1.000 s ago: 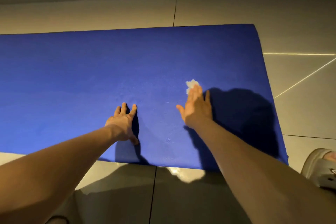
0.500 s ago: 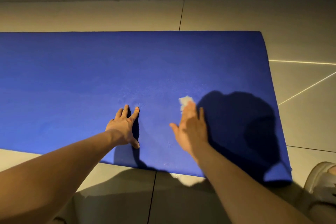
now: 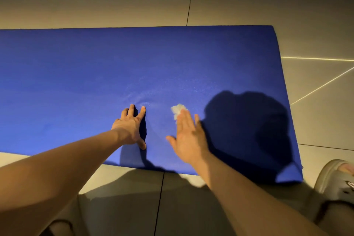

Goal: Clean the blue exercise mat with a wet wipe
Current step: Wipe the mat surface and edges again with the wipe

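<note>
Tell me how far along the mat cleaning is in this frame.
Midway, it seems. Done: a faint damp sheen streaks the blue mat just beyond the hands. In hand: the right hand presses the wet wipe flat onto the mat while the left hand braces it. Remaining: the mat's long left stretch and far edge look matte, likely unwiped.

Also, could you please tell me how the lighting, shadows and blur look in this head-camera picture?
Head view: dim warm light, with a dark shadow on the right end of the blue foam exercise mat; head view: the right hand and the crumpled white wet wipe it presses look slightly motion-blurred, the left hand sharper; head view: thin bright lines glint on the grey tiled floor.
</note>
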Available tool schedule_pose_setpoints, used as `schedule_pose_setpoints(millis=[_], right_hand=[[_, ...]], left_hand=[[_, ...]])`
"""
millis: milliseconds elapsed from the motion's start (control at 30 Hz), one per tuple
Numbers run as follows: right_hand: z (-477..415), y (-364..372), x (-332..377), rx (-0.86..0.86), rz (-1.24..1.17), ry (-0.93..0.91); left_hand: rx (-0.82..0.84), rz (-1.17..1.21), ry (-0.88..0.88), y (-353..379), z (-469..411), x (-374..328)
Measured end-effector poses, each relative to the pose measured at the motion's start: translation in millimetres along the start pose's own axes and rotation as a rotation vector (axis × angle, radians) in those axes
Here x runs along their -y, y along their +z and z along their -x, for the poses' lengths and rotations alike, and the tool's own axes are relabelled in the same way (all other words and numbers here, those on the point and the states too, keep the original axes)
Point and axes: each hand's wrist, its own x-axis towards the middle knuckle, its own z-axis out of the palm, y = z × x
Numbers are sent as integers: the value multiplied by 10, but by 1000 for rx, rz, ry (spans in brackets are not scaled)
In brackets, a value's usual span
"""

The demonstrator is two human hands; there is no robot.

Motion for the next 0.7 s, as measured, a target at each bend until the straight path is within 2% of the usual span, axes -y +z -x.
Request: schedule_pose_setpoints(millis=[133, 233, 300, 367, 433, 500, 533, 600, 700], right_hand=[[-50, -147, -438, 23, -2, 244], [-17, -224, -203, 6, -221, 347], [31, -176, 122, 31, -185, 277], [91, -93, 434, 178, -46, 90], [182, -73, 573, 251, 17, -87], [223, -56, 414, 220, -9, -204], [219, -56, 259, 151, -24, -239], [178, -74, -136, -16, -56, -154], [102, -87, -586, 1, -19, 83]], left_hand=[[6, 5, -4, -9, 10, -23], [2, 9, -18, -3, 23, -32], [1, 5, -21, -16, 29, -44], [4, -15, -30, -33, 30, -58], [7, -22, -39, -34, 27, -65], [3, -16, -43, -29, 31, -62], [2, -8, -41, -31, 37, -55], [4, 5, -37, -36, 44, -48], [0, 6, -42, -46, 54, -78]])
